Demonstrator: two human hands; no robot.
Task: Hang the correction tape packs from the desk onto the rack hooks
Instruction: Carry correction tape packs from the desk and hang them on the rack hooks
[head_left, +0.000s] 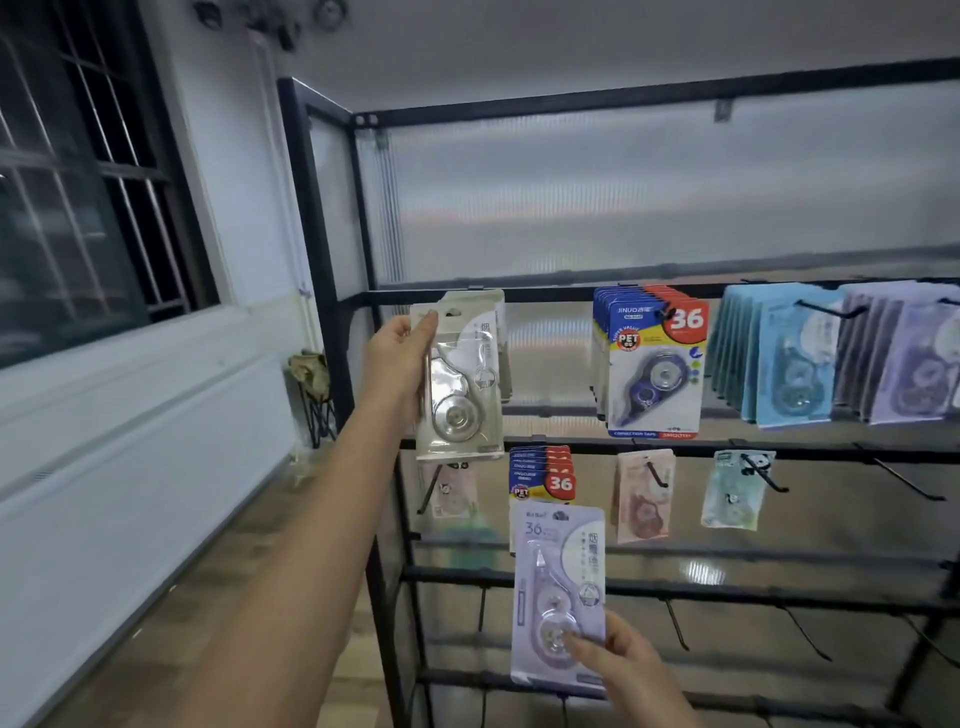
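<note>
My left hand (402, 358) grips a grey-green correction tape pack (460, 379) by its left edge and holds it upright at the top-left hook of the black rack (332, 218), in front of other grey packs hanging there. Lower down, my right hand (623, 662) pinches the bottom of a lilac correction tape pack (558, 587), upright in front of the rack's lower rows. The desk is out of view.
Blue-and-red "36" packs (652, 364), light blue packs (774, 353) and lilac packs (904, 353) hang on the upper row. The second row holds more "36" packs (543, 473), a pink pack (644, 496) and a panda pack (735, 491). Bare hooks (909, 478) stick out at the right and on the rows below. A window wall runs along the left.
</note>
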